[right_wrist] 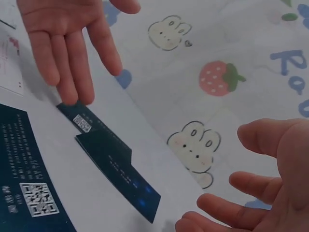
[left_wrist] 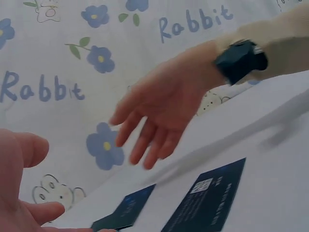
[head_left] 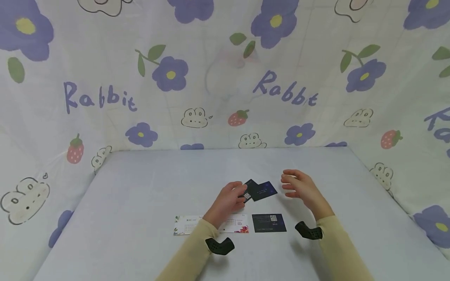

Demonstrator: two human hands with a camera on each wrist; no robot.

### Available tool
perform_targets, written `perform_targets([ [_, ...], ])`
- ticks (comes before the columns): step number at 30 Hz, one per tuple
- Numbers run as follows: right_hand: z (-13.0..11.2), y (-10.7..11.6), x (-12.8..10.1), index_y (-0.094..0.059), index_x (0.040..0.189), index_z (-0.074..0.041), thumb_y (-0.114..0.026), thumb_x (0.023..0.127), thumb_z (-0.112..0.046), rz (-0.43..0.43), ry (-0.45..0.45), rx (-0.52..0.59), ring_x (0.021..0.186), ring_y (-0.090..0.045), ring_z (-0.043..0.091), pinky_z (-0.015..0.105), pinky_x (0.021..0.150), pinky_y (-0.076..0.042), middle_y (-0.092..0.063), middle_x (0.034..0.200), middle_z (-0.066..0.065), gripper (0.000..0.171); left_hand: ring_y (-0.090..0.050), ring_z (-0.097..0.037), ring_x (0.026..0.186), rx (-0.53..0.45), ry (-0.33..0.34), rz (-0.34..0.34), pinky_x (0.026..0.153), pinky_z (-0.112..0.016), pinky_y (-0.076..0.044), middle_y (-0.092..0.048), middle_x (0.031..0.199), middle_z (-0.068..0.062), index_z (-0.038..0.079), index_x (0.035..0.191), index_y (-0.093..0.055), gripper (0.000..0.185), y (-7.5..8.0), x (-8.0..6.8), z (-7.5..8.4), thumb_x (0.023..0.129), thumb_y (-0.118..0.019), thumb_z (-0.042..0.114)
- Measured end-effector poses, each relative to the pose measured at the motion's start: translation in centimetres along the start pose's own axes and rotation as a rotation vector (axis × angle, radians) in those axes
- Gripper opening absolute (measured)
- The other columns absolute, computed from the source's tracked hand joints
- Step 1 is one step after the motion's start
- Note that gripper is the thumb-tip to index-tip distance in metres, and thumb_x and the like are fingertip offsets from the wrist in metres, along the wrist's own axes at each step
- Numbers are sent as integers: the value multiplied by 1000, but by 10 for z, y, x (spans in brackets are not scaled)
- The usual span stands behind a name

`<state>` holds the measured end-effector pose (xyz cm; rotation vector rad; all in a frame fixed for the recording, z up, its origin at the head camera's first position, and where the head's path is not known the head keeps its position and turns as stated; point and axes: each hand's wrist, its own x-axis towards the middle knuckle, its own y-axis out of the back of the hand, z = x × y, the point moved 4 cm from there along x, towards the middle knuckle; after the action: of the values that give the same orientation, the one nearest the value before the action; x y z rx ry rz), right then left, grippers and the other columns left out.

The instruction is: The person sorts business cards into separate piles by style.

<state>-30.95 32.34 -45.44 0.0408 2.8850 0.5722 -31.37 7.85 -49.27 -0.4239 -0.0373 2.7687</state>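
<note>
Head view, left hand: fingers straight, tips resting on the edge of two overlapping dark cards, as if pinning them to the counter so they don't slide.
Head view, right hand: spread and relaxed, hovering just right of that pair, holding nothing.
Head view, front row: near the sleeves, a white floral card, a white card with pink corner and a single dark card, laid flat side by side.
Left wrist view: the right hand hangs open above the dark cards; the single dark card shows a QR code, its text too small to read.
Right wrist view: the left fingers come down onto the top card of the overlapped pair, probably touching it, though the angle is poor; another QR code shows there.
Writing: "Rabbit" repeats across the flowered backdrop cloth.
</note>
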Motion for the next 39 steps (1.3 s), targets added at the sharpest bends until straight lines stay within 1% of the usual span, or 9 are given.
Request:
perform_targets([
  [2,-3,-4,9,-35,153,2,-51,106,-38,-34,-11,-7,129,-58,44,40,94,-60,-49,148,32,64,-59,-27,122,-51,12,-12,109,-43,-52,-49,150,-17,9,154,-40,63,-7,3,-4,103,-57,41],
  [5,-3,-11,20,-34,154,2,-51,106,-37,-76,-45,-14,130,-57,45,45,98,-58,-48,149,33,64,-55,-26,121,-136,32,-2,110,-44,-50,-46,151,-18,7,153,-39,64,-15,6,-6,103,-58,41],
  [9,0,-16,28,-37,152,2,-51,106,-34,-80,-73,-30,128,-59,43,46,99,-58,-50,148,33,60,-51,-34,132,-285,53,9,115,-49,-45,-39,156,-26,2,155,-35,66,-25,9,-5,104,-57,37],
  [12,2,-19,30,-39,151,2,-52,106,-34,-63,-69,-34,128,-60,42,41,94,-60,-51,146,32,59,-47,-39,140,-348,64,14,117,-51,-42,-35,158,-29,-1,157,-31,68,-29,10,-4,104,-55,35],
  [18,5,-20,32,-37,152,2,-51,106,-37,-49,-77,0,127,-60,40,30,86,-60,-51,146,32,62,-43,-44,144,-402,64,25,119,-51,-39,-32,159,-33,-2,158,-26,68,-29,11,-3,106,-51,34],
  [23,11,-22,36,-35,153,3,-49,106,-37,-44,-106,45,119,-62,31,25,80,-56,-50,147,30,64,-41,-46,146,-444,59,19,120,-52,-38,-31,160,-34,-2,159,-24,70,-27,10,-6,105,-52,33],
  [28,14,-21,36,-33,154,1,-49,106,-40,-40,-121,84,107,-63,19,23,78,-53,-52,143,26,65,-42,-46,145,-453,62,23,118,-52,-40,-33,159,-34,-1,159,-24,71,-26,10,-7,105,-54,34],
  [32,16,-19,33,-31,156,0,-49,106,-41,-46,-145,157,97,-63,11,23,77,-51,-57,135,20,67,-43,-45,144,-461,72,18,117,-51,-41,-35,158,-33,0,160,-23,72,-22,10,-8,104,-55,33],
  [39,15,-12,15,-26,157,1,-50,106,-39,-43,-146,248,88,-64,5,22,76,-50,-66,125,13,69,-47,-47,141,-440,57,-10,117,-52,-42,-39,156,-34,0,159,-23,68,-21,8,-3,104,-53,29],
])
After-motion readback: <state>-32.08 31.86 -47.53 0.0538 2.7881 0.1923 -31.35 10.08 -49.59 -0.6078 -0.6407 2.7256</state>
